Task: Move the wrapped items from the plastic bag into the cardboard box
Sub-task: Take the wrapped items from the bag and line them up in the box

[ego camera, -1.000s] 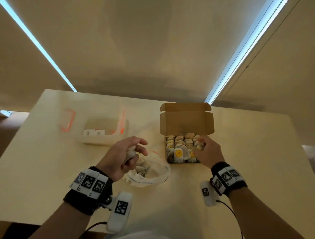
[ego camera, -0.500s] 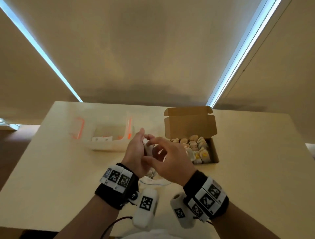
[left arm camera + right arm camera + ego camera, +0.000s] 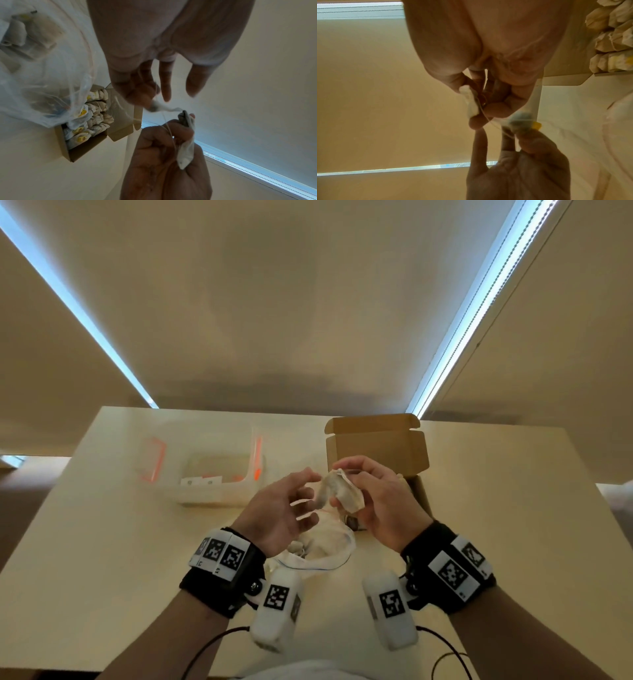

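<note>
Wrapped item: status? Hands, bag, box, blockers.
Right hand grips wrapped item. Left hand pinches its string end. Both above plastic bag; cardboard box open, nothing blocking.

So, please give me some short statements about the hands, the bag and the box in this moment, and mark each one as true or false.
1. The right hand holds a wrapped item. True.
2. The cardboard box has its lid closed. False: the lid stands open.
3. The plastic bag lies on the table below the hands. True.
4. The cardboard box is empty. False: wrapped items already fill part of it.
5. The left hand rests flat on the table. False: it is raised, its fingers near the wrapped item.
</note>
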